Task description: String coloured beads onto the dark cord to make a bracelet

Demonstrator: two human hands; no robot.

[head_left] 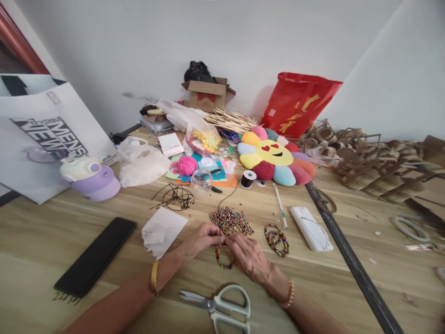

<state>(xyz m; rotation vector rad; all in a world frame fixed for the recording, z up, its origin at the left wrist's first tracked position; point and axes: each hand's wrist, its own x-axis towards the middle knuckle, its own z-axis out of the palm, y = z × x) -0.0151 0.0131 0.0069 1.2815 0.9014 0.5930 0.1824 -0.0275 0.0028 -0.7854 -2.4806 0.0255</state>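
Note:
My left hand (205, 239) and my right hand (248, 255) meet over the table, both closed, pinching the black cord of a beaded bracelet (223, 265) whose loop hangs below the fingertips. The fingers partly hide the pinched spot. Just beyond them lies a heap of small multicoloured beads (231, 220). From the black spool of cord (248, 179), a thin cord runs down toward my hands. Several finished-looking bead bracelets (277, 240) rest right of the heap. White-handled scissors (222, 305) lie in front of me, blades pointing left.
At left are a black phone-like slab (95, 255), crumpled white paper (163, 232) and a purple cap (93, 178). A clear jar (201, 183), pink yarn (185, 165) and flower cushion (274, 157) stand behind. To the right lie a white case (311, 228) and woven pieces (375, 162).

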